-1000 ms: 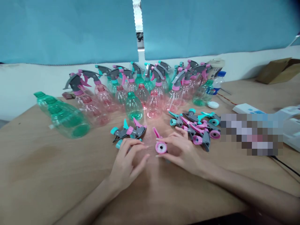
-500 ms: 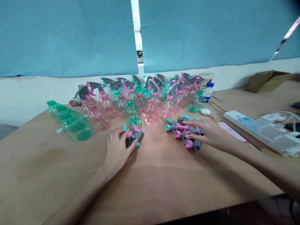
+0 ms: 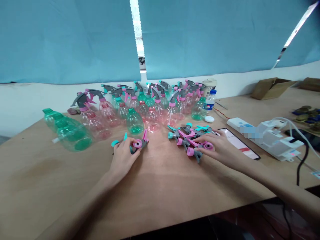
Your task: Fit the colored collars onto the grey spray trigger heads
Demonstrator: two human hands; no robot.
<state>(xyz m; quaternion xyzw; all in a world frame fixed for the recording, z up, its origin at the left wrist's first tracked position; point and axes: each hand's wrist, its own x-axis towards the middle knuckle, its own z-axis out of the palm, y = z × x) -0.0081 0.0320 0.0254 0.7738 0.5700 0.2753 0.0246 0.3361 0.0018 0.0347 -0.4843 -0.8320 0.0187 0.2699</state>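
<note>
My left hand [image 3: 125,155] is closed on a grey trigger spray head with a pink collar [image 3: 137,143], just above the table. A teal-collared spray head [image 3: 115,143] shows beside those fingers, partly hidden behind them. To the right, my right hand [image 3: 217,146] reaches over a pile of pink and teal trigger spray heads [image 3: 185,141]. Its thumb and fingers grip one spray head with a pink collar [image 3: 208,146] at the pile's right edge. Behind both hands stand clear pink bottles [image 3: 153,120] and green bottles [image 3: 135,122], several without heads.
Several bottles with spray heads [image 3: 172,106] crowd the back. Green bottles [image 3: 75,136] lie on their sides at left. At right are a phone [image 3: 241,145], a white power strip [image 3: 265,136], a blue-capped bottle [image 3: 211,100], a white lid [image 3: 209,119] and a cardboard box [image 3: 271,89].
The view has shifted slightly to the right. In my left hand the pink-collared spray head has turned, its collar opening now facing me. My right fingers have closed on a pink-collared head in the pile.
</note>
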